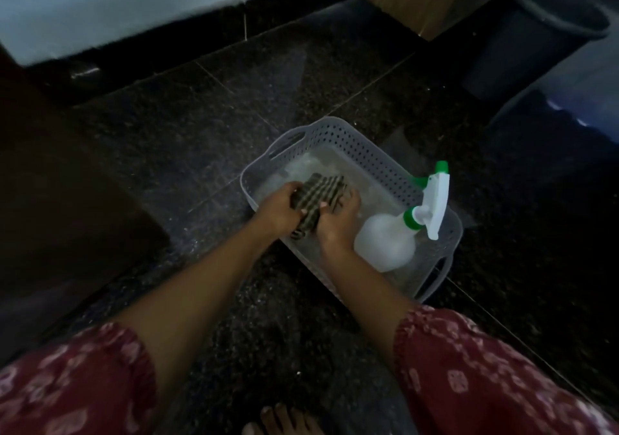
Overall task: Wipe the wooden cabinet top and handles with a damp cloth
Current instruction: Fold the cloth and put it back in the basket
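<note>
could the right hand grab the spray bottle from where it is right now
Probably yes, once it lets go. The right hand is gripping the checked cloth with the left hand, but the spray bottle lies just beside it in the same basket, nothing between them.

A basket sits on the floor in front of the person. Inside it, a cloth lies toward the left, held between the left hand and right hand. A spray bottle lies at the right end. A bin stands well behind, to the right.
</note>
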